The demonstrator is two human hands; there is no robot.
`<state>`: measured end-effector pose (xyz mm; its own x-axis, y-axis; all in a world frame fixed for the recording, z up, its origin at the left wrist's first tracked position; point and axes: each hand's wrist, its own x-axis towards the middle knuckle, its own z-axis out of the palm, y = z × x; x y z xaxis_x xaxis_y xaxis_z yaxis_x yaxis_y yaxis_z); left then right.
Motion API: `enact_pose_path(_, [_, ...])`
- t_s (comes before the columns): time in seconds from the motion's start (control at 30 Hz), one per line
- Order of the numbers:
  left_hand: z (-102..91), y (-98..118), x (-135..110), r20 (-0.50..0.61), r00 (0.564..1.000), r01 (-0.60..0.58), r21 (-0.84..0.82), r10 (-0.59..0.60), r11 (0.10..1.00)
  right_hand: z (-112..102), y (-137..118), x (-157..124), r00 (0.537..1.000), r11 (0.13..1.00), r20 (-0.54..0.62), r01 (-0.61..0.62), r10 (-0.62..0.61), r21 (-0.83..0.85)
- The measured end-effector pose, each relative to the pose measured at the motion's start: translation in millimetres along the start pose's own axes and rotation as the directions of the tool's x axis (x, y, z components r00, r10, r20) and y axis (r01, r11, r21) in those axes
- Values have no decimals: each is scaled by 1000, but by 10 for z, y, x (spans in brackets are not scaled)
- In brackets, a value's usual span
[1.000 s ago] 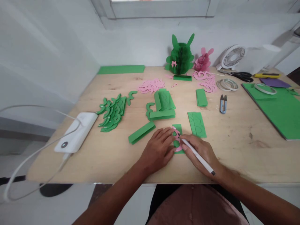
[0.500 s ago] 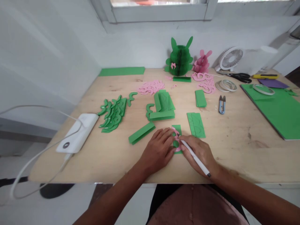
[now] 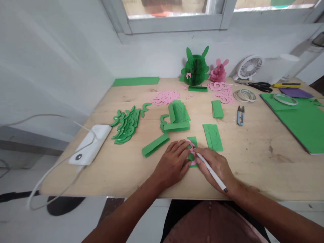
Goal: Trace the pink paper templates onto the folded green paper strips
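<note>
My right hand (image 3: 216, 164) grips a white pen (image 3: 212, 172), its tip down on a curved pink paper cutout (image 3: 194, 162). Beneath the cutout lies a small green paper strip (image 3: 193, 138). From the other side, my left hand (image 3: 173, 163) rests flat with fingers stretched out, its fingertips pressing the cutout and strip against the table. The fingers partly cover both papers. To the right of the strip sits a folded green paper (image 3: 213, 137) with drawn curved lines. A folded green strip (image 3: 155, 145) lies left of my left hand.
Green cutouts (image 3: 126, 126) are heaped at left beside a white power bank (image 3: 91, 145) with a cable. Pink cutouts (image 3: 165, 97), a green honeycomb paper figure (image 3: 195, 71) and a white fan (image 3: 250, 67) stand farther back. Thread snips (image 3: 240, 115) and tape rolls (image 3: 247, 95) lie at right.
The view has tilted up slightly and shifted, so the table appears a little lower and farther right. Both hands keep nearly the same position over the papers.
</note>
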<state>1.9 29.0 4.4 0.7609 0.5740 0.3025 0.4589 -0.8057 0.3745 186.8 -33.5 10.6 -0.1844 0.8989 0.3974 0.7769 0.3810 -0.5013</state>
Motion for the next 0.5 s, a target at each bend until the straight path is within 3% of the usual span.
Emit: enact_pose_path(0.5, [-20,5,5,3,1000,-16,15,16,1000,9,5,-9,1000,1000,-25,8,-7,18])
